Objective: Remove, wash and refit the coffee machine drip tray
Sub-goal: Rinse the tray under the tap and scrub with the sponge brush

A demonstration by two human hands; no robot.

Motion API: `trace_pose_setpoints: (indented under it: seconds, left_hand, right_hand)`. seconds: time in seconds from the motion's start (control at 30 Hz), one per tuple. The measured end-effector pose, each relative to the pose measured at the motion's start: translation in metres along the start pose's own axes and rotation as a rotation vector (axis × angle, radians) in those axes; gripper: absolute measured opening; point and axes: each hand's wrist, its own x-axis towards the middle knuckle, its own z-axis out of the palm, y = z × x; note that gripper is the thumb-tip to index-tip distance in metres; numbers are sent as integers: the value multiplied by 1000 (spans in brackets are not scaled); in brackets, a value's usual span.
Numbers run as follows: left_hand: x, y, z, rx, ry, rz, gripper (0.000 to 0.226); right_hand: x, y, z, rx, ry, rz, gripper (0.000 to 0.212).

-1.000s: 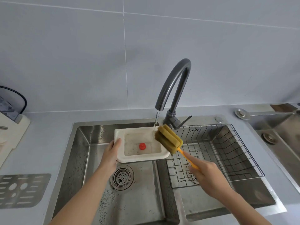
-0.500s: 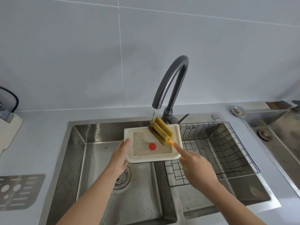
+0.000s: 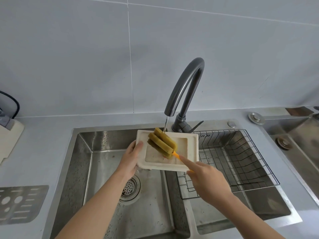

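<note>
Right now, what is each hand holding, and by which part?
The left hand holds the drip tray by its left edge. The right hand holds the sponge brush by its orange handle.

Your left hand (image 3: 131, 159) grips the cream rectangular plastic drip tray (image 3: 192, 147) over the steel sink (image 3: 81, 163); your right hand (image 3: 206, 178) presses the yellow-green sponge brush (image 3: 161, 141) into it under the grey tap's (image 3: 185, 87) stream.
</note>
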Motion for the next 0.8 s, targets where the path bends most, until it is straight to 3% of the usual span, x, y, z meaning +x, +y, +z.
trace_pose_setpoints:
  seconds: [0.43,0.8]
  left_hand:
    - [2,1,14,98,-51,42,11]
    - [7,9,12,178,-71,81,13]
  right_hand:
    - [1,-4,-12,-212,-57,75,60]
    - [21,-4,-12,-97,-207,-17,57]
